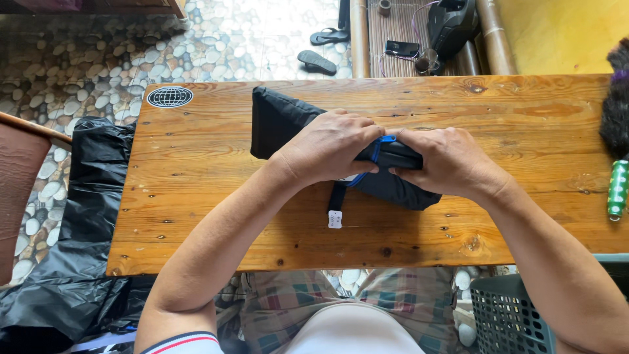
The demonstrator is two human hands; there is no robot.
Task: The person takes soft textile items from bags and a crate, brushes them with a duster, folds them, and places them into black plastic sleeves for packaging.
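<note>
Both my forearms angle inward over the wooden table (196,196); my left hand (331,147) presses palm-down, fingers curled onto the folded black fabric bundle (282,118) lying mid-table; my right hand (449,160) pinches its blue strap (377,151); a white tag (335,219) hangs toward me.

The long varnished pine table (196,196) shows knots and a smooth, slightly glossy grain; the folded black fabric bundle (282,121) looks matt and soft; the crumpled black plastic sheet (85,216) gleams faintly; the grey plastic lattice basket (511,314) looks dull; the pebble floor (65,65) is shiny.
</note>
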